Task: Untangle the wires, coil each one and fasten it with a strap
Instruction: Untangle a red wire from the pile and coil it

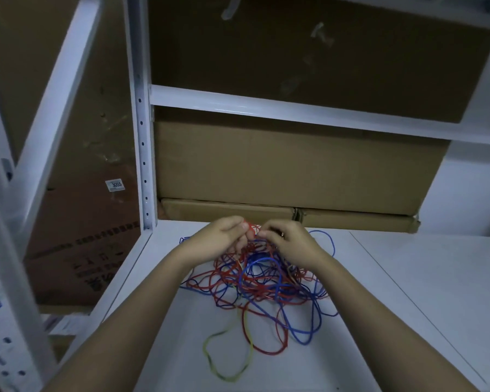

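Note:
A tangled heap of thin red, blue and yellow wires (263, 281) lies on the white shelf surface (408, 292). A yellow wire loop (210, 360) trails out toward me, and blue loops (303, 329) spread to the right. My left hand (221, 236) and my right hand (289, 240) meet above the far side of the heap. Their fingertips pinch red strands (252, 229) lifted from the pile. No strap is visible.
Cardboard boxes (289, 165) stand at the back of the shelf, right behind my hands. A white perforated upright post (143, 137) rises at the left, and a white crossbar (294, 111) runs overhead. Another large carton (77, 236) stands beyond the shelf's left edge.

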`<state>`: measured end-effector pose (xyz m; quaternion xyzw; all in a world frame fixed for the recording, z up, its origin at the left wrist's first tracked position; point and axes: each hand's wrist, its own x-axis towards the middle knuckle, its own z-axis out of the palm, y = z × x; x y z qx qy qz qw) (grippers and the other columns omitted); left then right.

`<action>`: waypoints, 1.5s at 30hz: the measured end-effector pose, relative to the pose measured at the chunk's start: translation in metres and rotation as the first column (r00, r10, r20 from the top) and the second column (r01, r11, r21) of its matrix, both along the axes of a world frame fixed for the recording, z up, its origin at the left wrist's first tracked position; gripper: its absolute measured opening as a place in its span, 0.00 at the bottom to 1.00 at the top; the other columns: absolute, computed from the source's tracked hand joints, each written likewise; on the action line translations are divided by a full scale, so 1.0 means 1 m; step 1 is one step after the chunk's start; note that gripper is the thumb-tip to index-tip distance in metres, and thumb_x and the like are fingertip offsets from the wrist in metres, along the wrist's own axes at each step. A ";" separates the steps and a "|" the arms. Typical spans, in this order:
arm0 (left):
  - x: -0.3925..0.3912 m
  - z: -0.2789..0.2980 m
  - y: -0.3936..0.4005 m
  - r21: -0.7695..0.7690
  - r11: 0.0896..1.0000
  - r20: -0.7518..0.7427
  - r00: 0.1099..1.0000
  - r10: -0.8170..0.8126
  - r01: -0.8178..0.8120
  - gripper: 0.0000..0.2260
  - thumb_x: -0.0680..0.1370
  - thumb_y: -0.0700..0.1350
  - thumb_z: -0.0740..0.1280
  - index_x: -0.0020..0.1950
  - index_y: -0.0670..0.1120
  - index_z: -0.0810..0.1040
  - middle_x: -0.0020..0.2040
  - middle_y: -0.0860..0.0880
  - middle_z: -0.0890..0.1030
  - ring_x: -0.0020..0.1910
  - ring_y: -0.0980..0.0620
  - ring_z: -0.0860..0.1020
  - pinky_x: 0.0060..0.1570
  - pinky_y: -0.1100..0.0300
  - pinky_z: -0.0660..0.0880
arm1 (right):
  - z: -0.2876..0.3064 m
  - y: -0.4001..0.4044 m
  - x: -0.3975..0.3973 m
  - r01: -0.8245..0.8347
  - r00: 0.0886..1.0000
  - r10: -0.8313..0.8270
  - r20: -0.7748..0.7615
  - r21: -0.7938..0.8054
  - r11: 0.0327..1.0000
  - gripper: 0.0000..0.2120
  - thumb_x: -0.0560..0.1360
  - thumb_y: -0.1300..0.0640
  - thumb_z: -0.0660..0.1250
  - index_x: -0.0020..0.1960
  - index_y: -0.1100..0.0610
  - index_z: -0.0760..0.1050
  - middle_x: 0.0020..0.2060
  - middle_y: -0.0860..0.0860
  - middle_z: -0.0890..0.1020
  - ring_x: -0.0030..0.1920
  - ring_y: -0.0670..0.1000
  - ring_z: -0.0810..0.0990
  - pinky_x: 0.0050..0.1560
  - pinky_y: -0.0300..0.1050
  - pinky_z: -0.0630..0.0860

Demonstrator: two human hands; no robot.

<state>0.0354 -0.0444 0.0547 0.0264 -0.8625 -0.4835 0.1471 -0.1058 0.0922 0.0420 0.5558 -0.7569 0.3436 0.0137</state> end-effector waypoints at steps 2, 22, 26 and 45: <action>-0.001 0.000 -0.001 0.125 0.992 -0.061 0.998 -0.006 0.013 0.14 0.84 0.43 0.52 0.43 0.45 0.73 0.26 0.56 0.72 0.28 0.59 0.67 0.35 0.64 0.65 | -0.006 0.002 0.002 -0.019 0.999 0.021 -0.024 0.089 0.996 0.08 0.80 0.54 0.62 0.43 0.47 0.74 0.35 0.39 0.76 0.39 0.38 0.74 0.42 0.39 0.69; -0.035 0.064 0.009 0.453 0.891 -0.416 0.876 0.243 -0.032 0.14 0.84 0.42 0.52 0.42 0.45 0.72 0.27 0.55 0.71 0.27 0.60 0.66 0.33 0.65 0.63 | 0.143 -0.011 0.003 0.219 0.804 0.226 0.550 -0.627 0.747 0.08 0.80 0.66 0.59 0.51 0.69 0.76 0.38 0.56 0.80 0.33 0.42 0.81 0.40 0.32 0.79; -0.033 0.076 0.013 0.411 0.911 -0.443 0.867 0.229 -0.031 0.14 0.84 0.41 0.52 0.42 0.45 0.72 0.27 0.56 0.72 0.26 0.61 0.66 0.32 0.66 0.63 | 0.157 -0.026 0.012 0.155 0.893 0.231 0.386 -0.746 0.648 0.08 0.80 0.68 0.59 0.47 0.64 0.77 0.41 0.55 0.80 0.42 0.47 0.80 0.45 0.34 0.78; -0.006 0.076 0.001 0.778 0.530 -0.499 0.843 0.199 0.336 0.15 0.83 0.38 0.51 0.55 0.36 0.76 0.43 0.44 0.83 0.40 0.54 0.82 0.41 0.66 0.78 | 0.046 -0.057 0.022 0.028 0.961 0.005 0.276 -0.112 0.993 0.09 0.81 0.56 0.60 0.50 0.57 0.78 0.36 0.45 0.76 0.36 0.42 0.71 0.36 0.33 0.66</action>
